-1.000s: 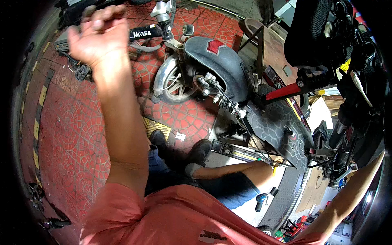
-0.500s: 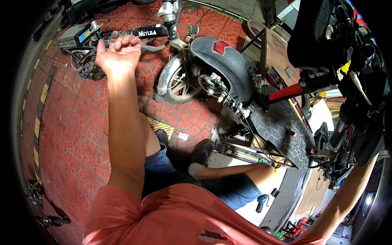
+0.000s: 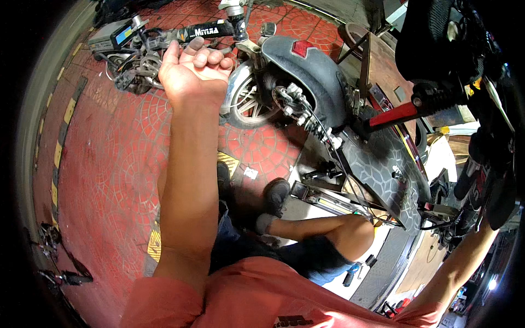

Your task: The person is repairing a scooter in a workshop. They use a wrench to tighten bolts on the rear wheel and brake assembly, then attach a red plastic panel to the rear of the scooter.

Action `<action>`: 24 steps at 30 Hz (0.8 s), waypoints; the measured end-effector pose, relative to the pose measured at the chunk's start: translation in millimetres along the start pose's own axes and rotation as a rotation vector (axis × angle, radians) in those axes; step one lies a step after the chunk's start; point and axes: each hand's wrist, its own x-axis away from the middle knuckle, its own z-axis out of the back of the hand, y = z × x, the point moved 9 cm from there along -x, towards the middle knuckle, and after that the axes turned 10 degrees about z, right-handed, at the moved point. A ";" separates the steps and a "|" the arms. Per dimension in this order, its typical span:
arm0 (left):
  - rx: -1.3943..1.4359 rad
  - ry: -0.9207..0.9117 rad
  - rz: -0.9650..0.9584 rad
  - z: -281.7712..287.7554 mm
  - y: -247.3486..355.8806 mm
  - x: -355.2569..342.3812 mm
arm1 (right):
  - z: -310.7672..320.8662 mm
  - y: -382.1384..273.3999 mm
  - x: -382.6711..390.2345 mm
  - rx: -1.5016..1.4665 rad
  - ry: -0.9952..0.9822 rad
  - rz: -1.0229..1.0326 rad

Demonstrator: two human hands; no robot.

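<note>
The scooter (image 3: 383,158) slants from upper centre toward the right of the frame. Your left grip (image 3: 191,71) is empty, palm up, fingers loosely curled, near the wheel (image 3: 252,106). Your right forearm (image 3: 462,259) passes behind black parts (image 3: 500,191); that grip is hidden, so I cannot tell its state. Red floor (image 3: 104,164) fills the left.
</note>
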 end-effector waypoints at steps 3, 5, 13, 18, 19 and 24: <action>0.050 -0.026 -0.029 11.3 -13.2 33.7 | 6.7 -3.4 -1.5 -0.030 -0.012 0.035; -0.038 -0.134 -0.187 18.1 -5.5 75.5 | 6.2 -12.2 -3.4 -0.097 -0.023 0.086; -0.071 -0.419 -0.218 -5.5 -48.9 263.8 | 169.0 -40.6 131.2 -0.142 0.048 0.417; -0.232 -0.399 -0.130 -14.3 -127.7 324.7 | 316.8 49.0 373.5 0.234 0.179 0.052; -0.277 -0.332 -0.181 -16.4 -138.4 338.7 | 344.7 92.0 425.3 0.435 0.166 -0.160; -0.608 -0.498 -0.001 2.0 -184.8 411.9 | 480.5 252.5 759.5 0.916 -0.051 -0.592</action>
